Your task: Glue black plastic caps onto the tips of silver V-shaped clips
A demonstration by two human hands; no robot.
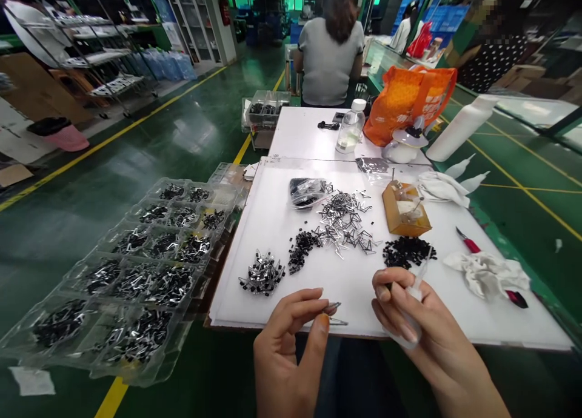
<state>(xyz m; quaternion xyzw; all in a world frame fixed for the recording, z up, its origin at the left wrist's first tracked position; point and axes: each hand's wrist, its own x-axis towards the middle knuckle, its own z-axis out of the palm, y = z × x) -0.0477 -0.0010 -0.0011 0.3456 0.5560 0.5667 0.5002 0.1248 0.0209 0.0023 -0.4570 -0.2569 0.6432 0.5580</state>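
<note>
My left hand point(288, 339) pinches a small metal clip point(335, 314) between thumb and fingers at the front edge of the white board point(345, 285). My right hand point(418, 330) is closed round a small clear plastic squeeze bottle point(416, 291), its thin nozzle pointing up. Ahead on the board lie a heap of assembled clips point(262, 274), a small pile of black pieces point(301, 248), a spread of bare metal clips point(344, 221) and another black pile point(408, 251).
A clear compartment tray point(131, 272) with several filled pockets sits to the left. An orange box point(404, 209), white rags point(486, 272), a red-handled cutter point(468, 242), a water bottle point(350, 127) and an orange bag point(409, 103) are on the tables. A person sits ahead, back turned.
</note>
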